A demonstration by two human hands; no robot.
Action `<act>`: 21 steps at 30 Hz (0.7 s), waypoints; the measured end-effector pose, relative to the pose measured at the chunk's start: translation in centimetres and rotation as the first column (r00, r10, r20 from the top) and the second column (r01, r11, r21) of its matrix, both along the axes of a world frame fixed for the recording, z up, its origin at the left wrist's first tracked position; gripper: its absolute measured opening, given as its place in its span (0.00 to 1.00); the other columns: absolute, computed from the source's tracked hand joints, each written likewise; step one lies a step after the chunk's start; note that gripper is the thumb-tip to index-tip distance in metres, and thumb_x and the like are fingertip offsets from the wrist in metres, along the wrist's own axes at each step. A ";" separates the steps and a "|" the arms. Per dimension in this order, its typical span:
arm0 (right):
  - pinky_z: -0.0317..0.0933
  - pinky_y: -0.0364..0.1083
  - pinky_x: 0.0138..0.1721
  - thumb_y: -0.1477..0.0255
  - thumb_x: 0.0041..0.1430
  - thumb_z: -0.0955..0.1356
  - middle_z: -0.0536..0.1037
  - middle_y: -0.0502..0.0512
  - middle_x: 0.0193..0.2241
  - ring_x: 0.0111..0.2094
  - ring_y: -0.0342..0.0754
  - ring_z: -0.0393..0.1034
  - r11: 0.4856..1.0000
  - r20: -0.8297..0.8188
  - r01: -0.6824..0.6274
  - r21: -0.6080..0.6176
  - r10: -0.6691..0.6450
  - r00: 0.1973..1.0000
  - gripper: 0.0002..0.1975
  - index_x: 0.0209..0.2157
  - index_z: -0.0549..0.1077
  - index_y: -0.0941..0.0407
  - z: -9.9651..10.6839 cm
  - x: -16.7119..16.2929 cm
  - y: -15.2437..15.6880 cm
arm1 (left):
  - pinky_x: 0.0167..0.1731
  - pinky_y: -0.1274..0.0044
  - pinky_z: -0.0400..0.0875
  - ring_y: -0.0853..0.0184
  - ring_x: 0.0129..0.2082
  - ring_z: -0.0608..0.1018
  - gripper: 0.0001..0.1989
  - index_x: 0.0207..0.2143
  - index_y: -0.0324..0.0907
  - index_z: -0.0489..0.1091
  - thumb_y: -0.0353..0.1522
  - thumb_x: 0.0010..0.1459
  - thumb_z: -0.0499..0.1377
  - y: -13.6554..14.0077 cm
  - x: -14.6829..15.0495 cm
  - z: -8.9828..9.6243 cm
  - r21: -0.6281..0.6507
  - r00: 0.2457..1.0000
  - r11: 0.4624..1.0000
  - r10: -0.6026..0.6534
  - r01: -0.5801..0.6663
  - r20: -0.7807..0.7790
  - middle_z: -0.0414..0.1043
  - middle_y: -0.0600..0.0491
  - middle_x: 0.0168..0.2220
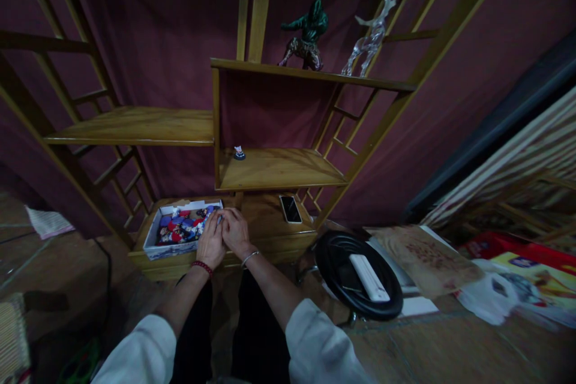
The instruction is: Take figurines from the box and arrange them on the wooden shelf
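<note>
While the head view looks down on the shelving: both hands meet at the lower shelf, just beside the right end of an open box.
Left hand: fingers bent and drawn in toward the other hand, by the box's right edge.
Right hand: fingertips close against the left hand's; a small bluish bit shows between them, mostly hidden, so I cannot tell whether either hand is clamped on it.
Box: near the left end of the lower shelf, along its front edge.
Figures in the box: a jumbled heap in red, blue and white, too mixed to count.
Figure set out: one, upright on a dark base near the rear left corner of the middle shelf.
Phone: flat toward the lower shelf's right end.
Progress: probably early, with one small figure out on the middle shelf and many left in the box.
</note>
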State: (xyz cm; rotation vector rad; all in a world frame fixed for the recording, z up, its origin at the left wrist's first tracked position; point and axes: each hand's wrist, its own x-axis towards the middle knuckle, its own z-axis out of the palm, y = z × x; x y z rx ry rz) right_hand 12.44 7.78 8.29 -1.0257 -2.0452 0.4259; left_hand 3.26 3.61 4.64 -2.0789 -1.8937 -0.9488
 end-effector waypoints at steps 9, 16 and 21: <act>0.59 0.40 0.44 0.80 0.52 0.59 0.73 0.54 0.42 0.42 0.44 0.67 0.966 0.313 -0.017 -0.257 0.100 0.945 0.18 0.44 0.70 0.54 -3.4 -1.7 -0.2 | 0.55 0.68 0.54 0.57 0.55 0.61 0.21 0.48 0.27 0.63 0.24 0.53 0.44 -0.6 -1.8 -1.7 -0.388 0.984 0.910 0.098 -0.150 -0.150 0.62 0.38 0.51; 0.58 0.42 0.44 0.76 0.53 0.60 0.75 0.54 0.40 0.44 0.46 0.66 0.954 0.467 0.017 -0.299 0.131 0.874 0.16 0.42 0.72 0.52 -5.0 -2.2 -0.1 | 0.54 0.69 0.52 0.59 0.54 0.62 0.19 0.45 0.33 0.67 0.30 0.59 0.42 -0.9 -3.2 -2.3 -0.510 0.973 0.837 0.105 -0.199 -0.206 0.67 0.42 0.49; 0.58 0.43 0.44 0.71 0.53 0.61 0.77 0.55 0.37 0.42 0.46 0.68 0.957 0.504 0.049 -0.285 0.106 0.857 0.14 0.40 0.74 0.53 -5.3 -2.7 0.2 | 0.49 0.69 0.57 0.61 0.48 0.68 0.18 0.40 0.39 0.68 0.33 0.60 0.41 -0.6 -4.0 -1.1 -0.608 0.974 0.769 0.089 -0.199 -0.206 0.70 0.45 0.44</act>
